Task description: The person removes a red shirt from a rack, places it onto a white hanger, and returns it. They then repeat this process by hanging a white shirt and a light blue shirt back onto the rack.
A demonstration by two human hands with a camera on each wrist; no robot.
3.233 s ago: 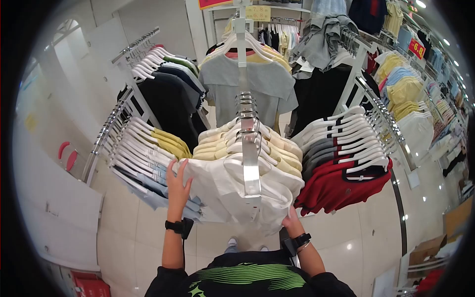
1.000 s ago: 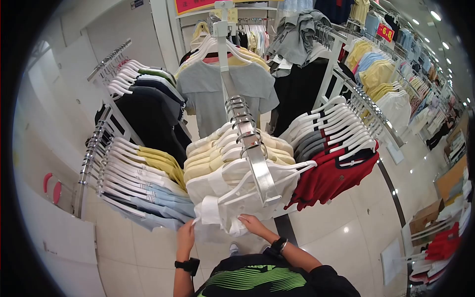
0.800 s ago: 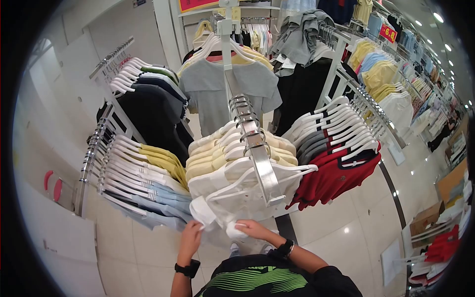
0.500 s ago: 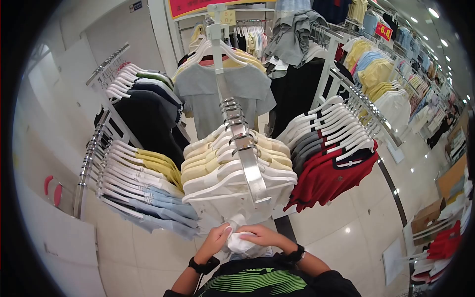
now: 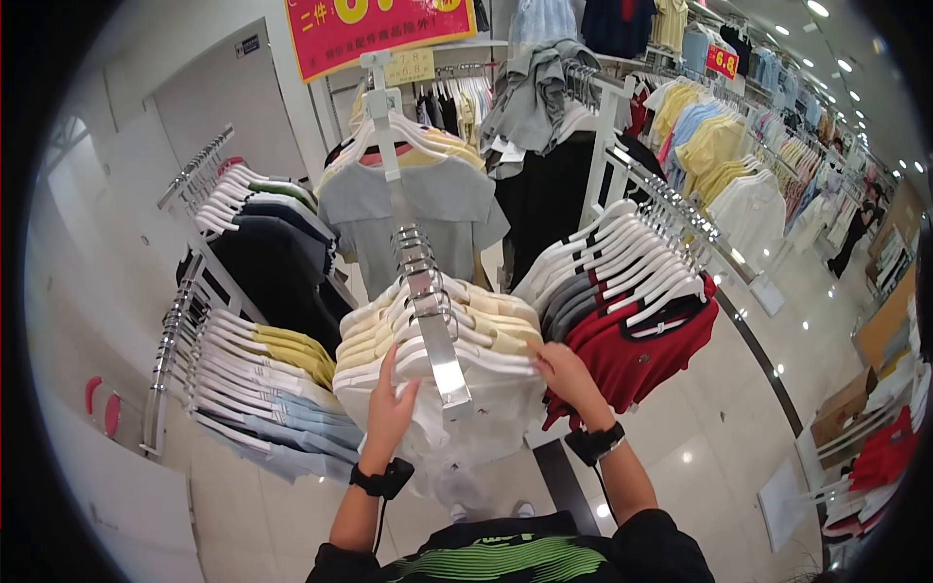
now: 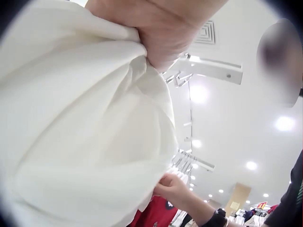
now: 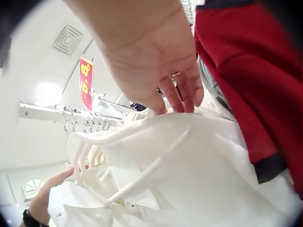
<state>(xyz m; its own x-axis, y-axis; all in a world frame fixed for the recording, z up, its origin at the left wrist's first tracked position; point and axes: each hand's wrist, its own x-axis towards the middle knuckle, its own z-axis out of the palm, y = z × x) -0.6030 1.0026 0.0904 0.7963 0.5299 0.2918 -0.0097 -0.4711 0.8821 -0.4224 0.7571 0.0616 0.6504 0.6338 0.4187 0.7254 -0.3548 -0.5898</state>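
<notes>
White shirts hang at the front of the middle rail, the foremost white shirt (image 5: 486,413) on a white hanger (image 7: 142,177). My left hand (image 5: 391,413) rests at its left shoulder, fingers extended upward and thumb apart. In the left wrist view white cloth (image 6: 90,123) lies against the palm, and the fingertips are hidden. At the opposite shoulder my right hand (image 5: 573,384) pinches the cloth; the right wrist view shows the thumb and bent fingers of this hand (image 7: 151,61) on the shoulder's top edge.
The metal rail (image 5: 442,364) ends between my hands, with cream shirts (image 5: 364,335) behind. Red tops (image 5: 637,360) hang close by on the right, light blue and white shirts (image 5: 282,413) on the left. A grey top (image 5: 408,204) hangs farther back.
Both hands have let go of the bunched white cloth low in front and moved up and apart to the shirt's shoulders. The cloth now hangs down, and the head view has shifted.
</notes>
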